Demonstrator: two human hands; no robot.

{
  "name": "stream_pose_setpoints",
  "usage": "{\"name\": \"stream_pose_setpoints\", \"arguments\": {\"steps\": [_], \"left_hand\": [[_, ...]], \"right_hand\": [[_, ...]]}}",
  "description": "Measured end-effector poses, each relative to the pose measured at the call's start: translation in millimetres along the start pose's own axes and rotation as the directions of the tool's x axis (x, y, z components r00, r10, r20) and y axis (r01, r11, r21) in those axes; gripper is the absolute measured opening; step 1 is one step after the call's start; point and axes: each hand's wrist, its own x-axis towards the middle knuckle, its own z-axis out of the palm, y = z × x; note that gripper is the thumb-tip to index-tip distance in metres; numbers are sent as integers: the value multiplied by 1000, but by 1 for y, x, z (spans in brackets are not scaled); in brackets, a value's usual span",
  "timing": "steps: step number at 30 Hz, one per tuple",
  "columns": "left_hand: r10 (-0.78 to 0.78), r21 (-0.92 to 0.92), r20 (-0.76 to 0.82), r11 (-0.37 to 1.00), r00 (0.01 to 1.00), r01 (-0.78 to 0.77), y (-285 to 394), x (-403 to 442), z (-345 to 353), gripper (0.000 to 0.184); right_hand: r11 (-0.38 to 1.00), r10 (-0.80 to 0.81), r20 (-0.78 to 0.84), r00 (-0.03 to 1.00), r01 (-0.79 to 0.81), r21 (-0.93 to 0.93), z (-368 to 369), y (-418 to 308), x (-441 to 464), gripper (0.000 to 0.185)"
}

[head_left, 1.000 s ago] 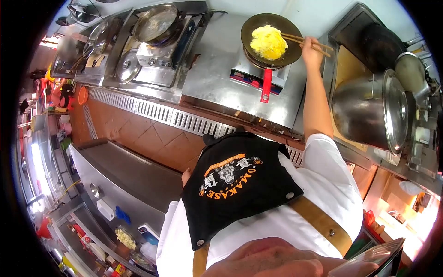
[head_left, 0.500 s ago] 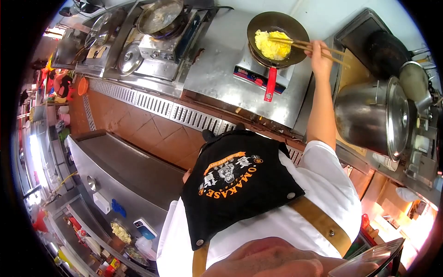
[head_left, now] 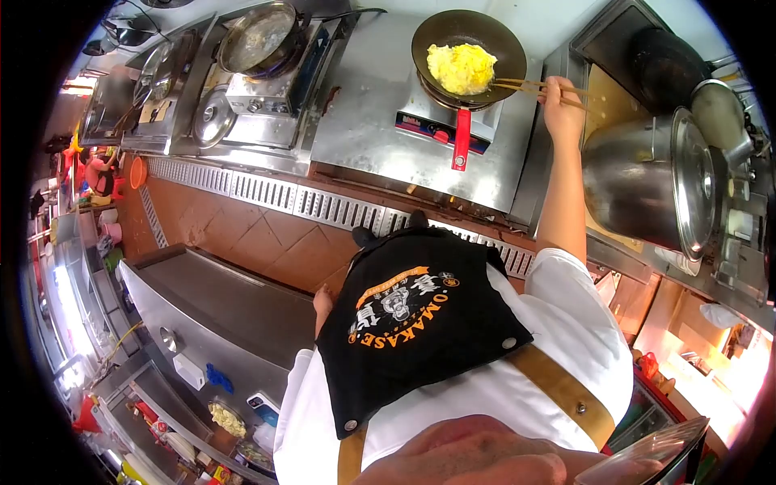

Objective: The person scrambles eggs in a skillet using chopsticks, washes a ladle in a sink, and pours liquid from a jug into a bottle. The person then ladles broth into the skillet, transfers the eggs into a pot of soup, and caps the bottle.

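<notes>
So the yellow scrambled-looking egg (head_left: 461, 68) is heaped in the dark frying pan (head_left: 508, 50), over toward the left of the base, which leaves bare metal on the right where the wooden chopsticks (head_left: 515, 85) come in across the rim. Tips look like they're right at the edge of the egg, but it's small and a bit fuzzy, so I wouldn't swear they're touching.

Right hand (head_left: 562, 93) has the chopsticks pinched in its fingers, well back from the tips. Makes sense imo: the length puts the fingers outside the rim, away from the heat.

Pan sits on a portable stove (head_left: 416, 124), and its red handle (head_left: 461, 141) points back at the cook, probably so it's easy to grab. Nobody's holding it, the stove takes the weight.

Left hand (head_left: 323, 299) is down beside the black apron (head_left: 477, 295), well apart from the pan. Can't tell how its fingers are set.

The big stockpot (head_left: 634, 184) stands right of the steel counter (head_left: 356, 113), near the right forearm.
</notes>
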Motion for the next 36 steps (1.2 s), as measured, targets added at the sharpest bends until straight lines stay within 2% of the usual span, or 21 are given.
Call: {"name": "stream_pose_setpoints", "arguments": {"steps": [2,4,6,7,9,10,12,15,17,18,21,25,27,28,29,31,32,33,34,35,36], "left_hand": [[-5,58,-39,998,999,7,26,-28,6,35],[-7,113,-82,993,997,16,21,-27,4,37],[-88,-48,67,995,994,91,-24,18,-5,37],[-89,-48,67,995,994,92,-19,7,-4,37],[-119,254,-51,959,992,128,-2,-27,0,36],[-73,363,-40,928,997,83,-10,-27,-2,37],[62,559,21,827,998,-63,-25,-26,-5,37],[148,656,59,739,987,-150,-42,-26,-5,37],[166,667,61,727,984,-164,-47,-27,-5,38],[171,671,66,722,983,-170,-49,-27,-4,38],[188,679,73,710,980,-187,-54,-26,-2,38],[217,675,81,706,973,-214,-58,-14,-4,39],[232,653,74,724,970,-223,-60,-2,-6,39],[234,657,75,720,969,-225,-58,7,-9,39],[170,639,83,747,982,-183,-54,20,-12,40],[106,622,92,771,990,-140,-46,30,-10,41],[33,332,-6,943,999,-30,-46,30,-8,41],[-67,-6,-75,998,995,67,-44,30,-5,42],[-68,-7,-76,998,995,67,-34,19,-2,42],[-49,79,-80,995,996,55,-19,1,-1,42],[-31,163,-82,986,996,44,-9,-12,0,42]], "right_hand": [[986,-10,19,1000,13,-165,9,7,9,30],[990,-19,22,1000,22,-137,22,7,17,29],[993,-56,18,998,58,-102,42,14,31,27],[993,-56,19,998,58,-102,55,20,40,27],[979,-189,50,981,192,-71,80,25,51,29],[979,-189,50,981,193,-71,89,21,52,29],[972,-171,181,969,136,192,101,14,51,31],[991,-101,157,982,86,100,70,-10,46,33],[989,-94,109,990,80,128,36,-20,38,32],[988,-44,86,995,31,153,22,-25,32,28],[998,46,96,994,-49,31,3,-22,20,27],[1000,26,140,990,-23,-22,23,-13,11,28],[996,-32,27,999,35,-80,38,-14,13,30],[992,-48,20,999,50,-115,50,1,24,31],[997,-48,37,998,50,-60,59,-4,23,30],[907,-308,6,952,295,-301,76,-8,26,28],[907,-306,8,952,294,-301,82,-11,26,28],[915,-331,18,944,326,-238,87,-15,28,28],[918,-356,28,934,355,-174,88,-19,30,28],[918,-357,29,934,356,-174,84,-21,31,28],[948,-292,43,956,295,-120,74,-22,31,28]]}}
